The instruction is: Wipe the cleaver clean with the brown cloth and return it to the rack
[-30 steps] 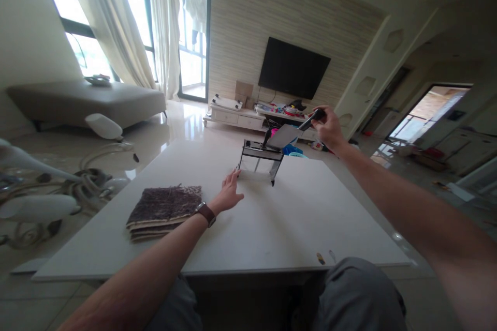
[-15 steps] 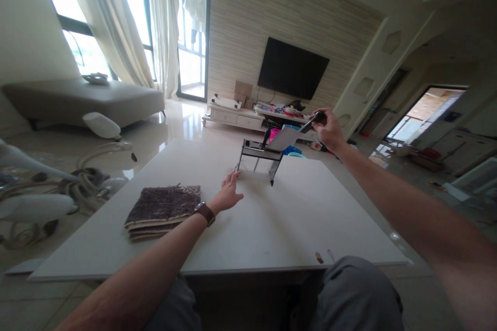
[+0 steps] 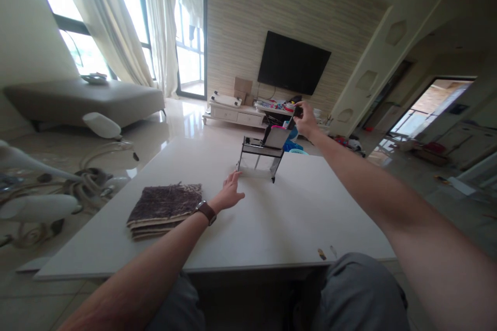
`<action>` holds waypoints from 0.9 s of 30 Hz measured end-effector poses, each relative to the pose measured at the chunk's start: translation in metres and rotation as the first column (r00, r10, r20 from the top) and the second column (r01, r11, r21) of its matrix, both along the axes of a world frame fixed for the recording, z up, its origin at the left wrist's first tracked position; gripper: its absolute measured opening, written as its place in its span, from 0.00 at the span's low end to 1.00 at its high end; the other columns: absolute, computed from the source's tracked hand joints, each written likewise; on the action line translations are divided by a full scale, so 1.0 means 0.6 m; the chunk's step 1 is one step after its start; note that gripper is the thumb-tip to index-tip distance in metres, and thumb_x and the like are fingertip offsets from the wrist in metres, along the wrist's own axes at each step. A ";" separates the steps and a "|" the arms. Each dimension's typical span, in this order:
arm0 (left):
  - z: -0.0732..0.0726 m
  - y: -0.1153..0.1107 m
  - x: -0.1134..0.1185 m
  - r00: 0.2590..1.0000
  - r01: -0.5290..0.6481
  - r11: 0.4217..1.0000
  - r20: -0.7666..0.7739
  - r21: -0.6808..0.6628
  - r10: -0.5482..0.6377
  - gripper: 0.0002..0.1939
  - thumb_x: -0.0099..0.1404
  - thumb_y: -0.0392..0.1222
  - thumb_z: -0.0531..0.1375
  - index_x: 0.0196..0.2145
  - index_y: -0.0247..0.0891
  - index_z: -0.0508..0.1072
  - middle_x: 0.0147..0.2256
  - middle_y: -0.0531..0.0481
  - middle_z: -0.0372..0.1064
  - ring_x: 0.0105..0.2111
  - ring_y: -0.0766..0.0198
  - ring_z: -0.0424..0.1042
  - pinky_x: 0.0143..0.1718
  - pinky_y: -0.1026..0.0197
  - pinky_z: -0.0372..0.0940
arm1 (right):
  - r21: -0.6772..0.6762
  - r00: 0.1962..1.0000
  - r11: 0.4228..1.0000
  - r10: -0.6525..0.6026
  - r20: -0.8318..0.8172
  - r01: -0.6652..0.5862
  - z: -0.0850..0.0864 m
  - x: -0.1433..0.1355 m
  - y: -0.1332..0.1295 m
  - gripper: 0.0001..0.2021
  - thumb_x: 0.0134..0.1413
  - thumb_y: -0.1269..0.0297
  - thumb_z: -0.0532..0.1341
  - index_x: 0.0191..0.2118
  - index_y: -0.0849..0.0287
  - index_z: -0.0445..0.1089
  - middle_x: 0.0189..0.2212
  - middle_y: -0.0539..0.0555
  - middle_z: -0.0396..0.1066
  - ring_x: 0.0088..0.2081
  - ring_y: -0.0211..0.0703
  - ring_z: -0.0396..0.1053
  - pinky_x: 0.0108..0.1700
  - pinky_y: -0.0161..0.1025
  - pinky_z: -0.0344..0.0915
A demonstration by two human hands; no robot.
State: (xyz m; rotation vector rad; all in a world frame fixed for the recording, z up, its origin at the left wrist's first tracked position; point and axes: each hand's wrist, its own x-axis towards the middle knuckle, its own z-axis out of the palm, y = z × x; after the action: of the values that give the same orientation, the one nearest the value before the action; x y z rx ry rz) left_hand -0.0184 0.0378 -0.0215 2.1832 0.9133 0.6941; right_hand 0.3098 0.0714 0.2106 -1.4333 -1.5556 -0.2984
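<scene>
- Head view: no readable writing or brand anywhere.
- Right hand (image 3: 306,120) closed in a narrow grip on dark handle (image 3: 294,115) of lever blade (image 3: 276,137), flat grey metal, raised at a slant over black-framed cutter (image 3: 259,153) at far middle of bench (image 3: 272,227).
- Left hand (image 3: 230,194) flat and open on smooth white bench top, fingers spread, just beside cutter's near-left leg, holding nothing; brown-strapped watch (image 3: 205,212) on wrist.
- Stack of dark, shaggy square mats (image 3: 165,209), fringed edges, lying left of that hand, apart from it.
</scene>
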 end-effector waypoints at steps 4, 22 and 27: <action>-0.001 -0.001 -0.001 1.000 0.021 1.000 -0.015 -0.008 -0.021 0.41 0.56 0.34 0.61 0.65 0.37 0.52 0.69 0.30 0.44 0.72 0.44 0.41 0.69 0.39 0.41 | -0.071 1.000 0.997 0.005 0.028 -0.003 -0.054 -0.023 0.021 0.19 0.42 0.76 0.61 0.43 0.54 0.68 0.46 0.57 0.66 0.50 0.53 0.66 0.59 0.56 0.65; 0.005 -0.008 -0.002 0.998 0.048 0.996 -0.040 -0.068 -0.051 0.41 0.57 0.34 0.61 0.66 0.35 0.52 0.68 0.31 0.47 0.69 0.41 0.49 0.68 0.42 0.46 | -0.188 0.997 0.981 -0.068 -0.047 0.058 -0.159 -0.020 0.030 0.18 0.39 0.76 0.59 0.41 0.56 0.66 0.43 0.58 0.66 0.48 0.55 0.67 0.57 0.55 0.65; 0.006 -0.009 -0.006 1.000 0.014 0.996 -0.019 -0.085 -0.016 0.40 0.55 0.36 0.63 0.64 0.38 0.56 0.66 0.34 0.51 0.65 0.41 0.56 0.65 0.42 0.53 | -0.099 0.995 0.994 -0.057 -0.080 0.049 -0.148 -0.033 0.007 0.20 0.43 0.74 0.59 0.46 0.55 0.67 0.47 0.59 0.67 0.48 0.54 0.68 0.55 0.54 0.66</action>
State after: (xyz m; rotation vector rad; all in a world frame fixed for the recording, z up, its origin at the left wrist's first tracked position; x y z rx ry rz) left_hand -0.0219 0.0324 -0.0178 2.1234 0.9186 0.6164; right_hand 0.2903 0.0753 0.1217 -1.5450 -1.4836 -0.1953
